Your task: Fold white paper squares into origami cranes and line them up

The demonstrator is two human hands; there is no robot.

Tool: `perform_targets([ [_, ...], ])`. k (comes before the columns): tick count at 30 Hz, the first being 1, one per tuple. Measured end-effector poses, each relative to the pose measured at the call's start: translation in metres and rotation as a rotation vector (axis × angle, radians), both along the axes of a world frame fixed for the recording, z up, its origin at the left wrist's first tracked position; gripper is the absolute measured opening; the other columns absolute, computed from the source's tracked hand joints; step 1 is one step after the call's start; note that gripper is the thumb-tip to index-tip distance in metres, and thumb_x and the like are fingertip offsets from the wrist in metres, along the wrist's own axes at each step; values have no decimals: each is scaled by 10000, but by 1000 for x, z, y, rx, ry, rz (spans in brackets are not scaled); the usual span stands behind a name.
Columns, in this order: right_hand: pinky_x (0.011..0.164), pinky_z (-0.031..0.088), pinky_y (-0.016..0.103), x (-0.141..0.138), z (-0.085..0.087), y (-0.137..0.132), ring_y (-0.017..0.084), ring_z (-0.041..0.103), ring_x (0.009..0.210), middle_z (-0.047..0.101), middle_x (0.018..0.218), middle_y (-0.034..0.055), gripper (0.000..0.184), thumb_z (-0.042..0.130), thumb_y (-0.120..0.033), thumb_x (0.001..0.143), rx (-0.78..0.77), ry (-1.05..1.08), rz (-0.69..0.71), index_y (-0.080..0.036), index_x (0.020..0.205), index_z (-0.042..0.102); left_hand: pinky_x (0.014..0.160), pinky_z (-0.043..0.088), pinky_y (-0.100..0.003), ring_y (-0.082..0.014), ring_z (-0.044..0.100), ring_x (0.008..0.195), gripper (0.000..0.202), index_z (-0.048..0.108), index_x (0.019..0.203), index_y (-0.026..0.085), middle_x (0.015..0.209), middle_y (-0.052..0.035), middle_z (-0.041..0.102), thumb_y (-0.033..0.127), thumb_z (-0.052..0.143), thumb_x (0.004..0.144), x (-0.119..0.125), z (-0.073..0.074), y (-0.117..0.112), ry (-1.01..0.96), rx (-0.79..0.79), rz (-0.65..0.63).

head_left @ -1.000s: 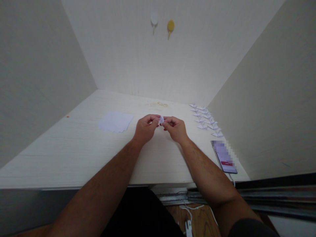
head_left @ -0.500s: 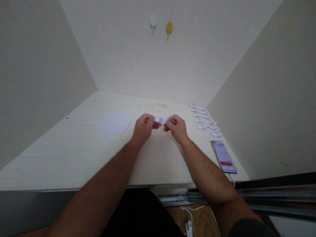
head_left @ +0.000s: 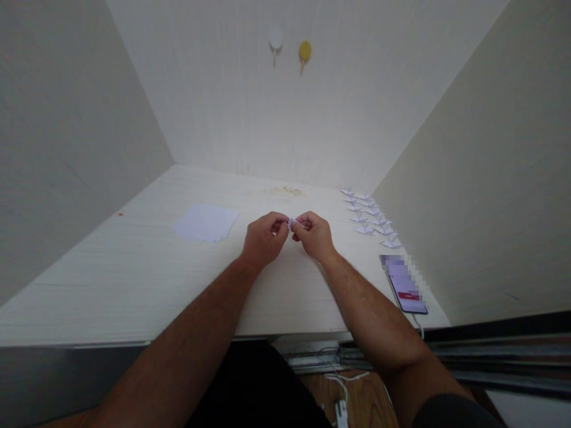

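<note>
Between my two hands is a small folded white paper point(head_left: 291, 223), mostly covered by my fingers. My left hand point(head_left: 266, 238) pinches its left side, thumb and fingertips pressed together. On the other side my right hand point(head_left: 314, 235) grips it the same way, fingers curled in. Both hands are over the middle of the white table point(head_left: 285, 285). To their right several folded white paper cranes point(head_left: 366, 215) lie in rows. A spread stack of white paper sheets point(head_left: 207, 223) rests to the left.
A phone point(head_left: 404, 285) with a lit screen lies near the right front edge, a white cable point(head_left: 418, 326) running from it. Panels enclose the table at left, back and right. A white hook point(head_left: 275, 40) and a yellow hook point(head_left: 305, 51) are on the back wall.
My hands have come closer together, and less of the folded paper shows between them. My left hand has turned inward, its fingers closing round the paper. The cranes, sheets and phone stay put.
</note>
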State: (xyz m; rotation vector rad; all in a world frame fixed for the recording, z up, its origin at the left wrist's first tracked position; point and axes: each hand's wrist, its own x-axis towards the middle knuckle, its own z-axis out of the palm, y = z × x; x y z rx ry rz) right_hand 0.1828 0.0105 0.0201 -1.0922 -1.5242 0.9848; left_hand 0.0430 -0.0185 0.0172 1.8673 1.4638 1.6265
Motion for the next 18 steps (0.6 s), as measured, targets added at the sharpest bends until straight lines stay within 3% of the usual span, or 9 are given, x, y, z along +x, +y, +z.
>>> perform_targets([
  [5, 465, 433, 208, 1, -2, 0, 117, 605, 492, 612, 548, -27, 211, 695, -365, 750, 19, -35, -20, -191, 720, 580, 655, 532, -247, -137, 669, 664, 137, 696, 877, 169, 785, -39, 736, 222, 620, 777, 1, 0, 1, -21, -18, -6],
  [11, 498, 443, 226, 2, -11, 3, 119, 596, 508, 627, 574, -25, 181, 667, -363, 783, 87, -108, 2, -202, 759, 590, 627, 510, -256, -139, 632, 639, 230, 714, 911, 161, 727, -25, 698, 166, 612, 705, -4, -4, 9, -116, -183, 44],
  [15, 497, 435, 233, 3, -11, 3, 117, 573, 501, 619, 576, -26, 178, 656, -364, 783, 90, -131, 8, -202, 750, 591, 506, 466, -247, -131, 577, 526, 146, 702, 811, 159, 619, -6, 642, 273, 653, 734, -7, -8, 14, -229, -314, -91],
  [18, 503, 421, 230, 6, -7, 5, 113, 556, 512, 609, 571, -25, 186, 676, -357, 754, 97, -134, -18, -196, 708, 593, 512, 487, -256, -131, 580, 525, 198, 674, 718, 160, 617, -9, 637, 356, 691, 735, -7, -10, 16, -304, -366, -203],
])
